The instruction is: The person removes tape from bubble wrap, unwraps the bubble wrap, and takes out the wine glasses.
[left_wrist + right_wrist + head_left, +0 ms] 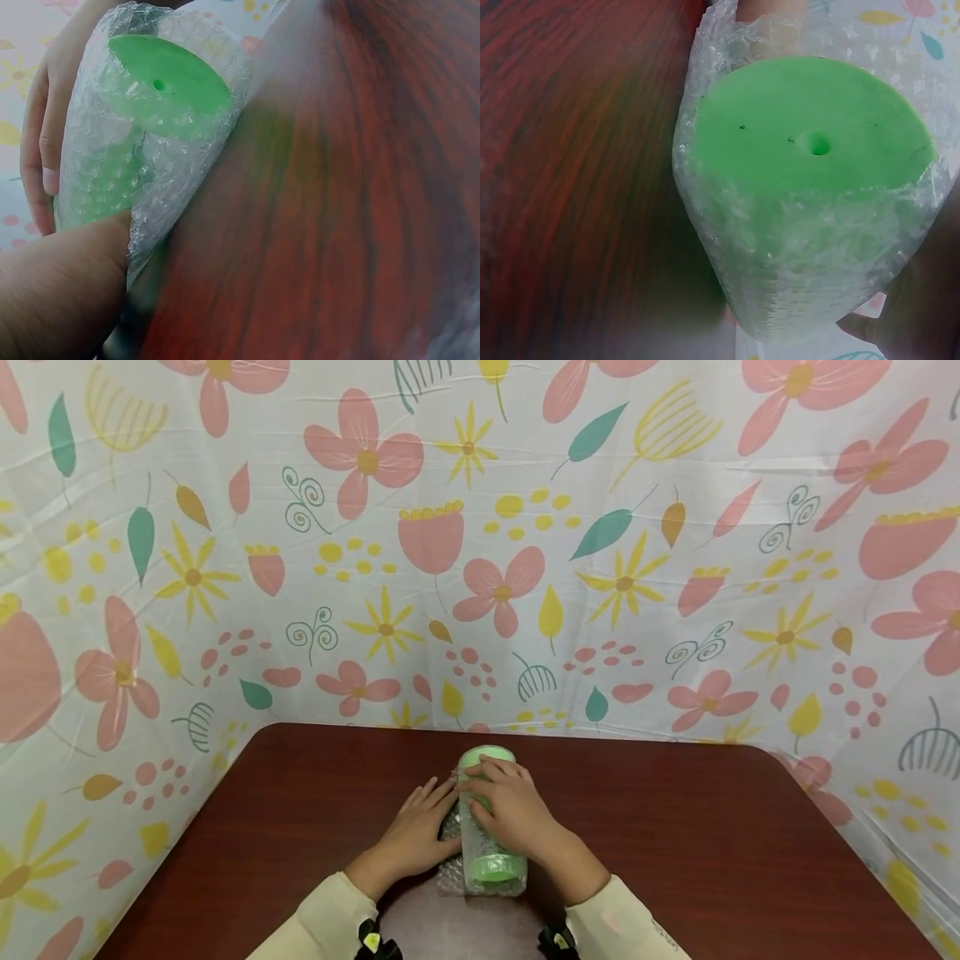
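Note:
A bright green cylinder (pixel 498 868) with wider ends lies lengthwise on the table, covered by clear bubble wrap (pixel 453 881). Its flat end (pixel 810 112), with a small round hole, shows through the plastic in both wrist views. My right hand (pixel 513 802) rests over the top, its fingers lying across the wrapped cylinder. From the left side, my left hand (pixel 420 835) presses the wrap with spread fingers; its thumb (pixel 67 277) touches the plastic beside the cylinder. The cylinder's underside is hidden.
A dark reddish-brown wooden table (pixel 675 835) carries the wrapped cylinder near its front edge. Behind and beside it hangs a white cloth (pixel 495 527) printed with flowers and leaves. Pale sleeves (pixel 326 918) with dark wrist bands reach in from the front.

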The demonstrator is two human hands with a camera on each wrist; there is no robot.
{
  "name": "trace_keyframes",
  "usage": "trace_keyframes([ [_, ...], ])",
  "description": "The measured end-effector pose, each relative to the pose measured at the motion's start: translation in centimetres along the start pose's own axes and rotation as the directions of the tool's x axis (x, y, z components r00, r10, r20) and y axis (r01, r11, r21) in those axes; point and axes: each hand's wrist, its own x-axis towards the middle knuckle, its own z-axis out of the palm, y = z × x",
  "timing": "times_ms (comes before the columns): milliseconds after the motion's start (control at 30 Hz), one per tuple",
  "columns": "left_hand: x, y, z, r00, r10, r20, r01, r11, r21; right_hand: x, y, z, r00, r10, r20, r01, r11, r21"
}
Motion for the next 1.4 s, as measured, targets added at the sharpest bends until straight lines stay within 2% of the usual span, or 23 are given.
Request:
trace_keyframes([
  [233, 0.1, 0.1, 0.0, 1.0, -0.004, 0.002, 0.004, 1.0, 0.0, -0.2, 0.3, 0.0, 1.0, 0.006, -0.001, -0.006, 0.999, -0.039],
  [567, 0.1, 0.3, -0.3, 1.0, -0.01, 0.02, 0.01, 1.0, -0.018, -0.6, 0.7, -0.2, 1.0, 0.012, -0.015, -0.013, 0.999, -0.039],
  [900, 0.2, 0.1, -0.3, 1.0, -0.009, 0.03, 0.01, 0.999, -0.031, -0.6, 1.3, -0.1, 0.999, -0.014, -0.038, 0.013, 0.999, -0.034],
  [1267, 0.1, -0.1, -0.1, 1.0, 0.006, 0.011, -0.005, 0.999, -0.048, -0.6, 1.4, -0.4, 0.998, -0.02, -0.063, 0.017, 0.999, -0.046],
  [1400, 0.3, -0.4, 0.3, 1.0, -0.001, 0.005, 0.001, 1.0, -0.029, -0.7, 1.4, -0.4, 0.997, -0.017, -0.07, 0.014, 0.999, -0.045],
])
